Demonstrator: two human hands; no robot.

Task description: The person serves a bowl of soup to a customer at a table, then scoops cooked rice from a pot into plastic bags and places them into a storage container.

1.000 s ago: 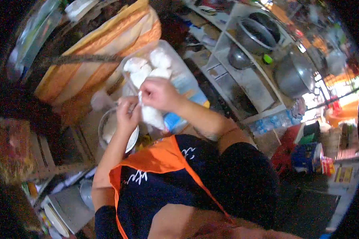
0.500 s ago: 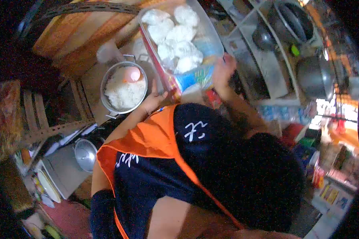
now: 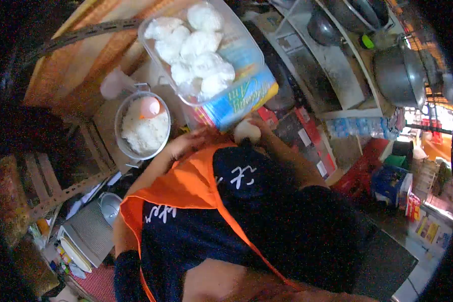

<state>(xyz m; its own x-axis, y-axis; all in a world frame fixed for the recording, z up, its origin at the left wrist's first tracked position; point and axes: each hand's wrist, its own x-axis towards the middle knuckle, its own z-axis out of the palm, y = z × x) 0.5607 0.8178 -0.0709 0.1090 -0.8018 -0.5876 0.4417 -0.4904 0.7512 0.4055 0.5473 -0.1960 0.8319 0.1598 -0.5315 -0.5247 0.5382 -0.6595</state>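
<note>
My left hand (image 3: 190, 143) is beside the pot, close to the front of my apron. Its fingers look stretched out, though blurred, and I see nothing in them. Against my chest, my right hand (image 3: 260, 130) is closed on a small pale round object (image 3: 246, 132) whose kind I cannot make out. Left of my left hand stands a metal pot (image 3: 168, 132) of white rice (image 3: 143, 133), with a pinkish scoop or cup (image 3: 150, 107) lying on the rice. A clear plastic tub (image 3: 244, 38) ahead holds several white wrapped bundles (image 3: 205, 43).
Under the tub is a blue and yellow printed package (image 3: 244, 100). A translucent jug (image 3: 117, 84) stands behind the pot. Shelves with dark pots (image 3: 397, 75) are on the right, above a row of bottled water (image 3: 355, 127). Red boxes (image 3: 312, 132) lie below.
My right hand has left the tub's side and come in toward my chest, now with the pale round object. My left hand has shifted slightly. The whole view has swung a little.
</note>
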